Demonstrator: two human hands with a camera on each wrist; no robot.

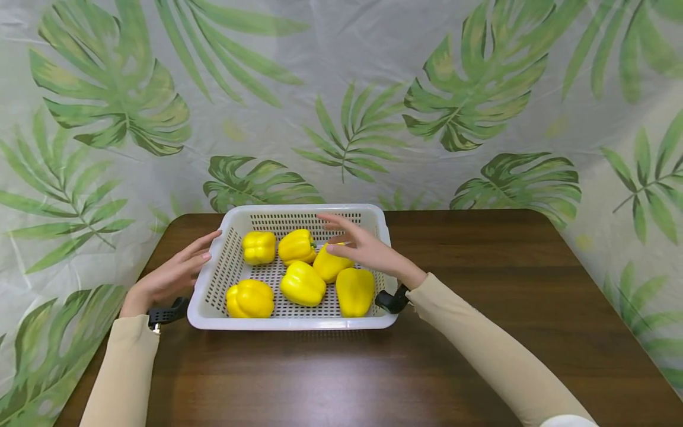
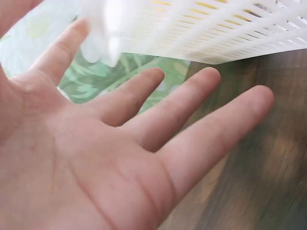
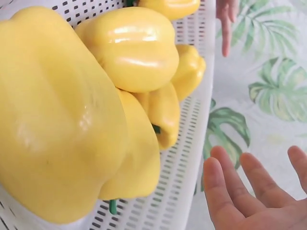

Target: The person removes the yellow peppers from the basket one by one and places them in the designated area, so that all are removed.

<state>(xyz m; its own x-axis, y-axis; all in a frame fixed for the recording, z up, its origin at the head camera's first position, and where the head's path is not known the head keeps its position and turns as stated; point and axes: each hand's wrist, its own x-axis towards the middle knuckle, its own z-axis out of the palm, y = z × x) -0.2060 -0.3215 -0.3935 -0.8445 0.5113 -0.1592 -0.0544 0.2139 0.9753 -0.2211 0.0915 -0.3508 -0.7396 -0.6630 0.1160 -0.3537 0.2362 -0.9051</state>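
A white slotted plastic basket (image 1: 288, 324) stands on the table with several yellow bell peppers (image 1: 303, 284) lying in it. My left hand (image 1: 173, 274) is at the basket's left side, its fingers extended near the rim; the left wrist view shows the palm (image 2: 96, 158) facing up with nothing in it. Over the basket's right half hovers my right hand (image 1: 365, 244), fingers spread, above a bell pepper (image 1: 329, 264) that it partly hides. In the right wrist view the fingers (image 3: 217, 184) hold nothing, and a large bell pepper (image 3: 53, 115) fills the left side.
The dark wooden table (image 1: 480, 284) extends to the right of the basket and in front of it. Behind the table hangs a leaf-patterned cloth (image 1: 341, 71). A black wrist camera (image 1: 392, 300) on my right wrist is close to the basket's right rim.
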